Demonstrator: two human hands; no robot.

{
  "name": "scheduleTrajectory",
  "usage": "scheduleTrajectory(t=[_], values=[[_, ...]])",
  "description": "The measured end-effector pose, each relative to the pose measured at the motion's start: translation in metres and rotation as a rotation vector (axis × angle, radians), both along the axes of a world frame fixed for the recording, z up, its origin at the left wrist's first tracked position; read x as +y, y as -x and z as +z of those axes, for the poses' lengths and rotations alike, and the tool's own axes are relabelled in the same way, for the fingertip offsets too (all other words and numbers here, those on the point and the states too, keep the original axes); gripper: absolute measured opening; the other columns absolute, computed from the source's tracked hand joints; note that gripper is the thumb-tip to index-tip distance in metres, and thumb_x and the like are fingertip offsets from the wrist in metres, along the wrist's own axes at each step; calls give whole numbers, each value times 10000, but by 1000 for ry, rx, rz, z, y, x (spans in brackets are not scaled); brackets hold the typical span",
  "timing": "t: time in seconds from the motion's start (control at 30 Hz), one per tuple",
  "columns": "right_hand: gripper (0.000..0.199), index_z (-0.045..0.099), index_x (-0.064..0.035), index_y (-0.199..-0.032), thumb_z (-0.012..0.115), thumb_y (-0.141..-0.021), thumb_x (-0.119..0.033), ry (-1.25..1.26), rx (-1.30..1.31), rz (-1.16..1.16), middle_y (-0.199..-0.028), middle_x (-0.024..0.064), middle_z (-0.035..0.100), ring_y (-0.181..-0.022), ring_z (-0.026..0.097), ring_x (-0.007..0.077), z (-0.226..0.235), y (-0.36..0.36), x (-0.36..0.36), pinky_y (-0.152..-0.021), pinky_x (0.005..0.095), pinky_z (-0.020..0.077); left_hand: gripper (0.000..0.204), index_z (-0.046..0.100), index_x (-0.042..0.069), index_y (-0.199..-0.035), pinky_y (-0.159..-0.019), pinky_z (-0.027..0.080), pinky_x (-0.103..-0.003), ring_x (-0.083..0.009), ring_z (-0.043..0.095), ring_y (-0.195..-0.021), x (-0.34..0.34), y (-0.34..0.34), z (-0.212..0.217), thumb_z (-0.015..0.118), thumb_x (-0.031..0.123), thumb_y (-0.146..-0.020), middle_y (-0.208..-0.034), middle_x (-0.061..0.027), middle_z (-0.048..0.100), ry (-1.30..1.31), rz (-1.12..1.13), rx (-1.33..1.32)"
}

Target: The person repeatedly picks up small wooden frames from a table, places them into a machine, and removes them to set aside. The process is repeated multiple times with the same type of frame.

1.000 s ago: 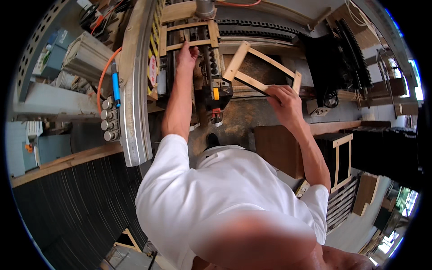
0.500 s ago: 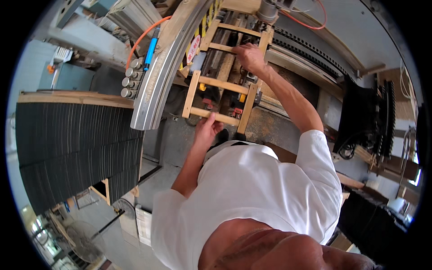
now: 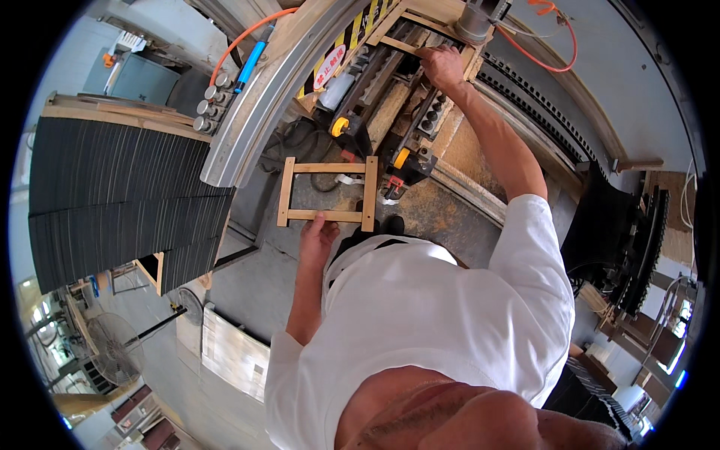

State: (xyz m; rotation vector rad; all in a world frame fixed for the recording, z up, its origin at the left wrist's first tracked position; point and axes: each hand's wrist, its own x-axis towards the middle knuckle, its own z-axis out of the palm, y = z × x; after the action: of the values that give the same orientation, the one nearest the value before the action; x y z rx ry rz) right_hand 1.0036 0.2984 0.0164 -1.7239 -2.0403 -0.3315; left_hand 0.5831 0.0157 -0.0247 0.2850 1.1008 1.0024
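In my left hand [image 3: 319, 238] is a small wooden frame [image 3: 370, 193], pinched at the middle of its near rail. Two side bars and two cross rails make up this frame, held in the air left of the machine's near end. My right hand [image 3: 444, 69] reaches far forward, its fingers closed on the near rail of a second wooden frame [image 3: 397, 45]. That one lies at the far end of the machine bed [image 3: 390, 109], partly hidden by the hand and a metal cylinder [image 3: 472, 24]. Two clamps with yellow knobs [image 3: 340, 126] sit at the bed's near end.
A tall stack of dark panels [image 3: 120, 202] stands at left. Beside the bed runs a long metal beam [image 3: 259, 112] with a blue pen-like tool [image 3: 251, 67]. Black cable chains [image 3: 532, 97] run along the right. Sawdust [image 3: 435, 214] litters the floor; a fan [image 3: 116, 341] stands lower left.
My left hand has drawn its frame left, off from above the near clamps. My right hand and the other frame are farther along the bed. The whole view has shifted a little.
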Motion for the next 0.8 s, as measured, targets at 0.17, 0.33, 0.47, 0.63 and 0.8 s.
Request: scheduleTrajectory(t=[0.17,0.33,0.47,0.63,0.8], values=[[249,712,-208,-1023,600,-804,-166,-33,18,47,-899,75,719,-916,636,272,0,-2,2,-816,416,437,189,632,105,-941,-660,545,-279,-137,644,-763,-3,4,-20,654,292,-926,-830,-14,661,32,49,83],[253,705,-225,-1030,601,-807,-169,3,4,47,-903,83,717,-925,635,279,1,-2,2,-825,425,428,224,619,104,-935,-672,545,-294,-142,637,-755,-11,7,-43,685,315,-902,-822,-7,644,120,93,172],[249,700,-231,-1039,606,-814,-182,62,-6,36,-911,82,718,-935,635,275,5,-3,1,-834,425,424,233,613,104,-942,-676,542,-298,-147,632,-749,-18,10,-52,699,315,-892,-821,-10,633,118,96,194],[235,692,-237,-1057,614,-837,-204,82,2,18,-960,59,720,-970,633,259,8,-3,-2,-851,421,423,230,609,92,-943,-673,539,-296,-145,631,-745,-29,17,-49,704,295,-889,-830,-12,633,111,130,248],[255,675,-241,-1092,635,-841,-225,132,-8,8,-982,58,715,-994,630,266,10,-3,-2,-862,431,422,242,608,80,-960,-675,538,-295,-139,630,-750,-37,35,-39,699,294,-893,-844,-14,635,69,147,320]])
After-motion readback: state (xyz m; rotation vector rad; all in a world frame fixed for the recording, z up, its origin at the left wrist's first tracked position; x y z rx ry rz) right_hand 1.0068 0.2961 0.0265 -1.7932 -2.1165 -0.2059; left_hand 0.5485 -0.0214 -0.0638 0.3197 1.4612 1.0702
